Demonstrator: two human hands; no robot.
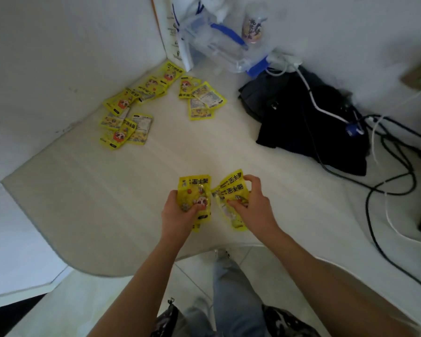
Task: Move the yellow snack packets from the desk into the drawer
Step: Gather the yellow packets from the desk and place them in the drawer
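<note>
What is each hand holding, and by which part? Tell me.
The left hand grips yellow snack packets around their lower half. The right hand pinches another packet by its right edge and middle.

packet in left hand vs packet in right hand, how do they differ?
Yellow snack packet in the left hand stands roughly upright, cartoon face showing. Yellow snack packet in the right hand tilts right, face hidden by the grip. Both share yellow foil and black lettering, held above the pale desk.

Two packets in my hands, one in my left hand (178, 212), one in my right hand (253, 205); roughly a dozen yellow packets (131, 110) on the desk (95, 203); one black bag (309, 122).
</note>
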